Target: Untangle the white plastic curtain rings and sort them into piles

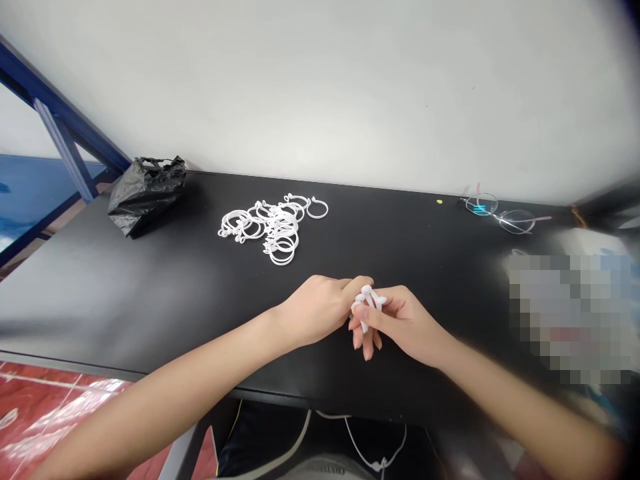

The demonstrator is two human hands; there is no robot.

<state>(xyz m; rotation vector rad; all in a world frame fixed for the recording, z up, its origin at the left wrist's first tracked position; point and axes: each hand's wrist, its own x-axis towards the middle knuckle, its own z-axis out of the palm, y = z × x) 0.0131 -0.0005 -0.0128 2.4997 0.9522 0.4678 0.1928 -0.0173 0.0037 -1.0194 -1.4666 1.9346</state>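
Forearms (210, 381) angle to mid-frame: right hand (406, 327) pinches white rings (371, 299); left hand (320, 308) touches them, grip unclear; light, steady pressure should suit.

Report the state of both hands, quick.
Right hand: closed, holding a few white plastic rings under its thumb.
Left hand: fingers at the same rings; whether it grips them cannot be told.

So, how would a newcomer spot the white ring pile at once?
Find the black table against the pale wall. On it, right of the crumpled black bag and beyond the left hand, lies the white ring pile. Unlike the white pieces in the right hand, its thin rings lie overlapping on the table.
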